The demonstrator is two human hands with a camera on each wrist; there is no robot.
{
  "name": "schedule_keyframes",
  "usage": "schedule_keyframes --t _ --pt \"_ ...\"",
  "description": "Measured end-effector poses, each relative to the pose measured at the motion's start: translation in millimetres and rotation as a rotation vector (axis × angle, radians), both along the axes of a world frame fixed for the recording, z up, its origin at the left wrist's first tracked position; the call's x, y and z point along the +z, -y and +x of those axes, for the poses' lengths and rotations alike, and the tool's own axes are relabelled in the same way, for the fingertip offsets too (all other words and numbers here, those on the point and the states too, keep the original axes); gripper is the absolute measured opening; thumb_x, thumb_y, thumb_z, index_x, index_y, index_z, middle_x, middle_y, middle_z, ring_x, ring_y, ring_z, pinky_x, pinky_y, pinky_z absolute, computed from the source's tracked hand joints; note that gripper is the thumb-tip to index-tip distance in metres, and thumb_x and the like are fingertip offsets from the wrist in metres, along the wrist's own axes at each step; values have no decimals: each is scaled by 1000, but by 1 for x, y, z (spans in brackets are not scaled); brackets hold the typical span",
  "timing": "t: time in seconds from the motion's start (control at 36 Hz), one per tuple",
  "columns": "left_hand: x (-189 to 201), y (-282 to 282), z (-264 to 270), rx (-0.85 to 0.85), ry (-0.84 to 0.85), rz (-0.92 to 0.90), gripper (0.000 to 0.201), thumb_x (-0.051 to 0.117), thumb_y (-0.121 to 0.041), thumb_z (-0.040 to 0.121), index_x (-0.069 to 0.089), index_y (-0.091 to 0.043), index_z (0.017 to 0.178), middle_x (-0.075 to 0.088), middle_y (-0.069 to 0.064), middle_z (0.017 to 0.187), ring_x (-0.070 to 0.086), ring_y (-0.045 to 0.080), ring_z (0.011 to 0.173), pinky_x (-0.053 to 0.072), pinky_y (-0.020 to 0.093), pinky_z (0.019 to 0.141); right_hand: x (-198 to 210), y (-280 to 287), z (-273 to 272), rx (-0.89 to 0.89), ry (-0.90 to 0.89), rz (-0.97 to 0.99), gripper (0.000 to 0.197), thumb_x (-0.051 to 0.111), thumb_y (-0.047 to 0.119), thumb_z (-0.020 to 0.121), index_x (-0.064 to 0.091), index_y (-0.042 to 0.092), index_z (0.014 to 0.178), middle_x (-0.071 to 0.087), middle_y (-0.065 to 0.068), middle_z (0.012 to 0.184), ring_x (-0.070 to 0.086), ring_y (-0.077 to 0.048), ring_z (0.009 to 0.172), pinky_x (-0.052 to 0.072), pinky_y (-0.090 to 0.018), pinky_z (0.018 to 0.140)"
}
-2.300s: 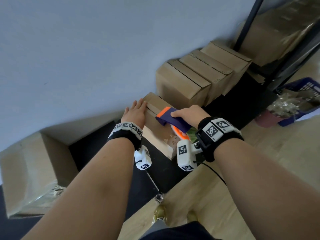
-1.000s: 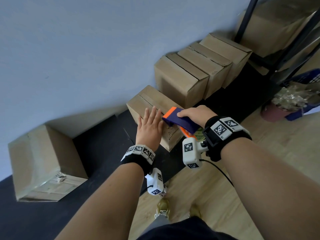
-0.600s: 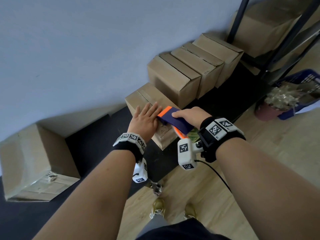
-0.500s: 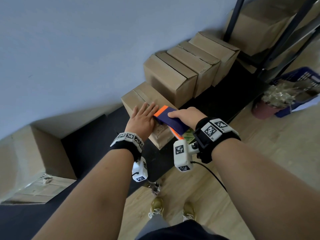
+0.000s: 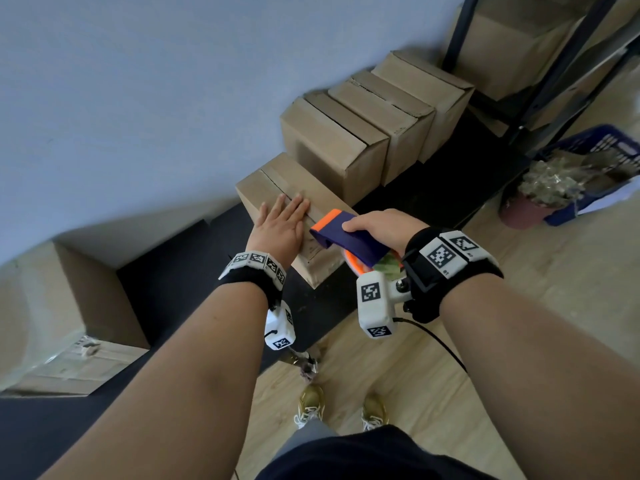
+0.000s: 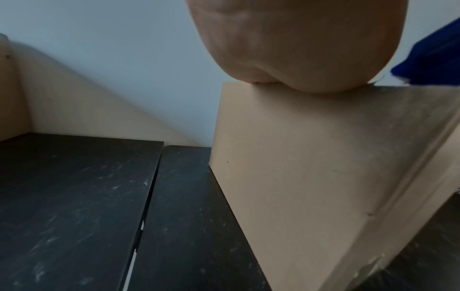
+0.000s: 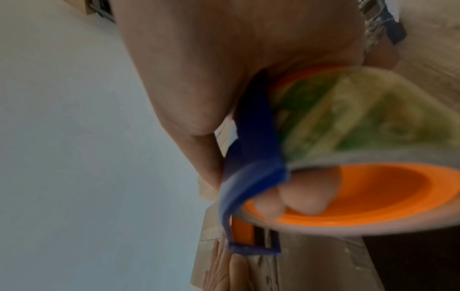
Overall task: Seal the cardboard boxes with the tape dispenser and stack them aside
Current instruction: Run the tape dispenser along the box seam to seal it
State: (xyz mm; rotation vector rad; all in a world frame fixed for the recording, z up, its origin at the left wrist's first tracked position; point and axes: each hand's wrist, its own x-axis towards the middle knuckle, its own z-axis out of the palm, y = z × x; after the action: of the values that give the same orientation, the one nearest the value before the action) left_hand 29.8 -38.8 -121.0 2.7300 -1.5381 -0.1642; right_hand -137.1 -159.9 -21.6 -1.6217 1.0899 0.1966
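Against a grey wall, on black matting, my left hand (image 5: 279, 227) lies flat, fingers straight, on the cardboard box (image 5: 273, 183); my right hand (image 5: 381, 226) grips the tape dispenser (image 5: 348, 237) at its near end, the seam running away from me.

Heel of left hand (image 6: 298, 45) pressed on top edge of cardboard box (image 6: 311, 167). Box standing on dark floor mat (image 6: 87, 206). Blue tape dispenser (image 6: 433, 59) at right edge, pale wall (image 6: 112, 59) behind.

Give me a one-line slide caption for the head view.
Left hand flat on a low cardboard box while the right hand grips the tape dispenser at its near end.
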Motion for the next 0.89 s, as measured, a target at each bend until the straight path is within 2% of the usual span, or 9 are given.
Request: schedule_keyframes --t 0.08,0.19,0.39,0.53,0.61,0.67,0.78,0.83,0.89 --pt "0 2 -2 41 -16 -3 51 14 -29 103 7 -31 153 4 -12 161 -2 16 149 -3 40 120 3 3 -11 42 -38 -12 42 66 38 87 61 7 116 66 -11 110 64 -24 98 48 -36 93" --pt "0 5 -5 78 -23 2 51 13 -29 103 5 -32 153 3 -12 161 -3 17 148 -4 41 120 4 6 -28 89 -83 -23 39 64 39 89 60 9 113 65 -11 110 63 -26 101 48 -40 98" --pt "1 5 -8 106 -35 -4 51 11 -32 103 3 -34 153 2 -11 161 -4 17 148 -2 42 121 -4 3 -42 59 -93 4 42 64 42 88 60 9 112 66 -12 109 64 -26 102 47 -43 101" --pt "4 2 -16 156 -10 -79 50 16 -36 104 12 -29 153 8 -6 161 3 20 149 6 40 121 -16 -3 -40 7 -77 7 33 67 45 84 61 13 92 68 -8 101 66 -23 93 50 -41 97" --pt "7 -3 -28 177 -73 -160 50 24 -31 103 17 -27 152 9 -3 161 5 18 148 5 36 121 -23 -2 -40 -12 -62 9 44 69 49 77 65 11 101 69 -8 101 66 -24 92 51 -42 95" --pt "8 -7 -37 164 -131 -195 57 33 -30 98 17 -29 152 7 -4 161 2 15 148 3 36 121 -26 1 -40 -27 -51 7 51 70 49 71 67 9 103 70 -10 102 67 -26 93 51 -43 95" --pt "9 -14 -44 108 -210 -136 82 51 -39 84 6 -34 153 -4 -5 161 -9 14 148 -2 40 121 -24 3 -41 -22 -44 18 44 70 43 79 67 8 105 69 -10 101 66 -24 89 49 -35 83" --pt "8 -15 -44 71 -175 -58 93 57 -42 80 0 -34 153 -8 -4 161 -12 17 148 -4 43 120 -24 5 -41 -10 -49 24 44 70 42 80 65 8 108 68 -10 102 65 -22 88 48 -33 79" --pt "6 -12 -42 51 -90 -14 96 59 -45 80 -2 -33 153 -9 -1 161 -11 21 148 -3 44 120 -23 7 -41 7 -49 23 44 69 42 81 64 9 109 67 -10 104 64 -23 91 48 -35 85"
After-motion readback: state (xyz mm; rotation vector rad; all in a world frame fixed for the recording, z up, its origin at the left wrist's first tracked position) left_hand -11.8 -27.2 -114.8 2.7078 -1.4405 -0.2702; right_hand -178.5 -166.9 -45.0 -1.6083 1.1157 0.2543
